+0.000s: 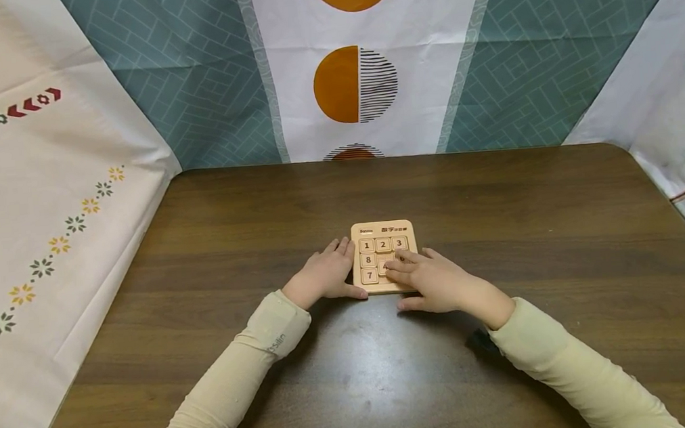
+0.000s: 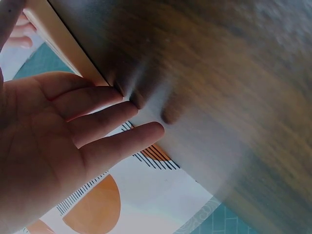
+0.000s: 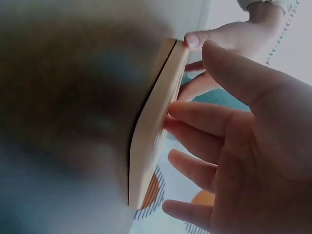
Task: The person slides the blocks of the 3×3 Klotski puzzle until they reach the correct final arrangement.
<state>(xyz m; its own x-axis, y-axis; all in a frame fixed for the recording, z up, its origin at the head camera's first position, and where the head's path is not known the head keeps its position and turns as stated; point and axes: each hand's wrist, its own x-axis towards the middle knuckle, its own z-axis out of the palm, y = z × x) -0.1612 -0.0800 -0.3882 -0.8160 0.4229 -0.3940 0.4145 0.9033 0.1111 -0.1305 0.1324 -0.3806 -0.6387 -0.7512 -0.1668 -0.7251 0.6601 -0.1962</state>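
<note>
A pale wooden number puzzle board (image 1: 387,288) lies flat on the table, with square number tiles in its frame. Tiles 1, 2 and 3 line the top row, with 8 and 7 below in the left column. The left hand (image 1: 326,273) rests along the board's left edge, fingers extended and thumb by the lower left corner. Over the lower right part spreads the right hand (image 1: 437,280), its fingertips on the tiles around tile 4 (image 1: 384,267); its fingers hide the tiles beneath. In the right wrist view, its index and middle fingertips meet the board's (image 3: 151,126) top face.
The dark brown wooden table (image 1: 256,208) extends on all sides of the board. Behind it hangs a teal and white curtain (image 1: 198,104) with orange circles. A cream patterned cloth (image 1: 43,220) borders the left side. Light sleeves (image 1: 234,373) cover both forearms.
</note>
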